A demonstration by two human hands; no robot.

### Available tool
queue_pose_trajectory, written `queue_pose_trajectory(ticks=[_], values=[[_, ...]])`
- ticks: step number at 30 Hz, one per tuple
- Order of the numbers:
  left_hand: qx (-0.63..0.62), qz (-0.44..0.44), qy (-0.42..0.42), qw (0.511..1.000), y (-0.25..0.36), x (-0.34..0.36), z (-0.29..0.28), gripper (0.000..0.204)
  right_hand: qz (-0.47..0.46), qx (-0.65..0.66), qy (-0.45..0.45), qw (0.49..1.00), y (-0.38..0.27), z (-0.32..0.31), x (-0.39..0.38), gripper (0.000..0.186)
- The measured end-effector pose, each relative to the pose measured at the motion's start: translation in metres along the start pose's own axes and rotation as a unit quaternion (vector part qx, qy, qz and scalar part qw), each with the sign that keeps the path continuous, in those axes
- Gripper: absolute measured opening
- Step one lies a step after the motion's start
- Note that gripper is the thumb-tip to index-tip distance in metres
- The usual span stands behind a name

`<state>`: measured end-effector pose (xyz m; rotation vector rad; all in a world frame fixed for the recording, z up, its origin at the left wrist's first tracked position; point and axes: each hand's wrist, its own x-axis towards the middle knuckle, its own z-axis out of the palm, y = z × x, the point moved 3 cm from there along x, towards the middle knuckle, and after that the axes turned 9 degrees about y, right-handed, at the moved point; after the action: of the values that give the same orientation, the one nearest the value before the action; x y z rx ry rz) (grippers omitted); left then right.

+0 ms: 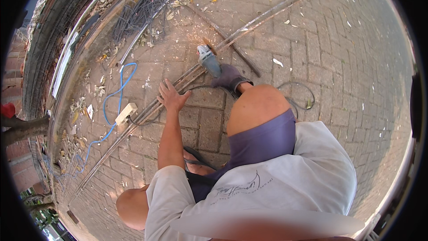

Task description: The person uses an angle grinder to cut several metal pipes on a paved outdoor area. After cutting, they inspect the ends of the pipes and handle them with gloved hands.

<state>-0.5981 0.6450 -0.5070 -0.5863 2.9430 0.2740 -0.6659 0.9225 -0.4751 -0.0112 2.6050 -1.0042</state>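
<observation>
Left of our grips lie a blue cable (121, 90), a cream socket block (126, 114) | our bare left hand (173, 96): fingers spread, holding nothing, near long metal bars (189, 79) | grinder (211, 63): in our gloved right hand (228, 78), which we close round its body | right of that grip: looped black cord (313, 93)

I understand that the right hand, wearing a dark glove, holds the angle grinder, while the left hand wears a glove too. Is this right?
Not quite: the head view shows the left hand bare, with no glove. The dark-gloved right hand does hold the angle grinder.
</observation>
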Motion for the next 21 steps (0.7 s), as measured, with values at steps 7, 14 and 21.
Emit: queue_pose_trajectory(ticks=[7, 14, 21], values=[[-0.004, -0.004, -0.008, 1.000, 0.0008, -0.0007, -0.0004, 0.133, 0.013, 0.009, -0.014, 1.000, 0.0035, 0.0004, 0.0008, 0.079], [0.003, -0.005, -0.006, 1.000, -0.0006, -0.0009, 0.0005, 0.134, 0.014, 0.025, -0.018, 0.999, 0.0025, 0.0015, 0.0012, 0.080], [-0.002, 0.000, 0.003, 1.000, -0.0004, -0.0011, 0.0004, 0.134, 0.011, 0.009, -0.020, 1.000, 0.0039, 0.0005, 0.0022, 0.079]])
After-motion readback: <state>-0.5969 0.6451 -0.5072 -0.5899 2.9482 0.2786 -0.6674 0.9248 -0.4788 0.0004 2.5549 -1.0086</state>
